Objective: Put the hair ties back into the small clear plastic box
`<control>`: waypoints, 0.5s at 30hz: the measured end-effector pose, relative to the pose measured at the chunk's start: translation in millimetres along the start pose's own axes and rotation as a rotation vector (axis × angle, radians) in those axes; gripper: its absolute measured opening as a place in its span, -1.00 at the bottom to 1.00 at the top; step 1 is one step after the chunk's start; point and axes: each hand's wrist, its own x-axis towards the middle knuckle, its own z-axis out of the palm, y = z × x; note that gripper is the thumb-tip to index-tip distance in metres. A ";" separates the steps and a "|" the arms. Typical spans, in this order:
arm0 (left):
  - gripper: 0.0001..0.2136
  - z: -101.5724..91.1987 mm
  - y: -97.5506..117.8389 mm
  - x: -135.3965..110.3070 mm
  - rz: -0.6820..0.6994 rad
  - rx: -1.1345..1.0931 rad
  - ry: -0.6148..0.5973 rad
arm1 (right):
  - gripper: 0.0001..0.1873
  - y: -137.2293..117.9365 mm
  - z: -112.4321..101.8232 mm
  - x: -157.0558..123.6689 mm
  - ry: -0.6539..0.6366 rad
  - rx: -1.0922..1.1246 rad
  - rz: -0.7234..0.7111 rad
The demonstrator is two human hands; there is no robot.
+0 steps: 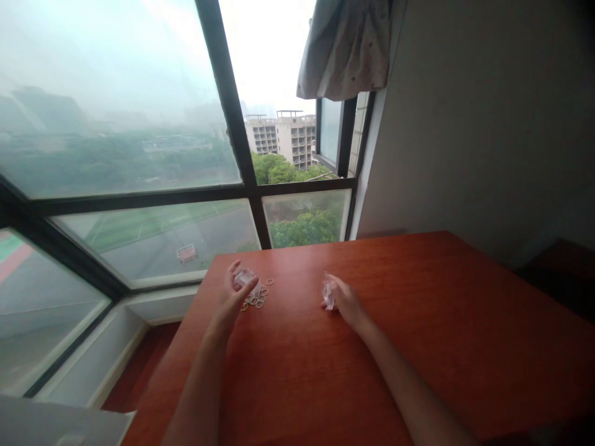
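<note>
My left hand [235,291] is raised a little over the red-brown table [418,322], with its fingers curled round a small clear plastic piece [243,277]. Just beside it on the table lies a loose heap of several small pale rings [258,296]. My right hand [343,300] rests on the table to the right, fingers pinched on a small clear crumpled piece [328,294]. The two hands are about a hand's width apart.
The table stands against a big window with a dark frame [251,186]; buildings and trees show outside. A curtain [346,49] hangs bunched at the top. A grey wall [488,124] is on the right. The window sill lies at the left, below the table.
</note>
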 end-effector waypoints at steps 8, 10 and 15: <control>-0.27 67.6 -25.9 -22.4 0.155 0.234 -0.314 | -0.82 13.7 7.1 10.6 0.130 0.224 0.109; -0.26 72.1 -28.8 -24.9 0.205 0.254 -0.298 | -0.80 13.0 8.7 10.5 0.137 0.223 0.088; -0.31 71.5 -30.2 -23.8 0.319 0.435 -0.230 | -0.74 7.5 5.3 6.8 0.144 -0.131 -0.062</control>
